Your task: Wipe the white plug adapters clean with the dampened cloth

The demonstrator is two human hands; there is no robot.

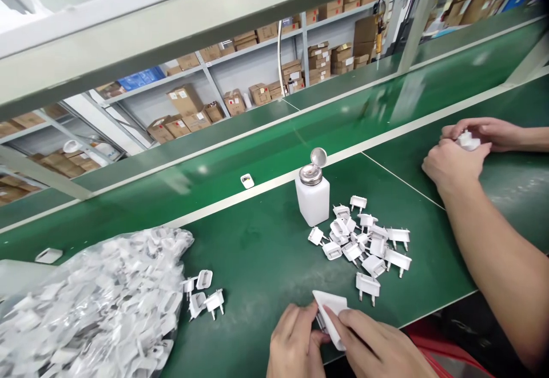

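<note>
At the front edge of the green table, my left hand (295, 338) is closed on a small plug piece (321, 322), mostly hidden by fingers and cloth. My right hand (369, 338) pinches a folded white cloth (332, 309) against that piece. Just beyond, a heap of white two-pin plug pieces (377, 245) lies loose on the table. Behind the heap stands a white square dispenser bottle (313, 198) with its metal lid (318, 156) flipped up. Several more loose plug pieces (205, 279) lie to the left of my hands.
A large clear bag full of white plug pieces (115, 309) covers the left side. One white piece (247, 180) lies on the green conveyor belt (274, 155) past the pale rail. At right, a co-worker's hands (461, 152) hold a white object. Shelves with cardboard boxes (186, 100) stand behind.
</note>
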